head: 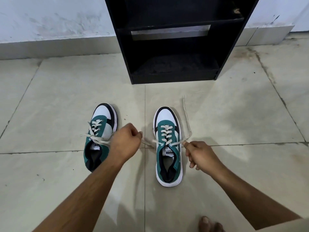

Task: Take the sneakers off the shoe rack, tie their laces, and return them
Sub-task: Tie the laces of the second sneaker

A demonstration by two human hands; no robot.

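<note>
Two green, white and black sneakers stand on the tiled floor, toes toward the black shoe rack (175, 47). The left sneaker (100, 136) has loose laces lying across it. The right sneaker (168, 148) has its laces pulled out sideways. My left hand (125, 143) is closed on the right sneaker's left lace end, between the two shoes. My right hand (199, 154) pinches that sneaker's right lace (186, 118), whose free end trails away toward the rack.
The rack's shelves hold no shoes; a pale strip shows through a gap in its back. A white scuffed wall (50, 20) runs behind it. A bare foot (209, 225) shows at the bottom edge. Grey floor tiles surround the shoes.
</note>
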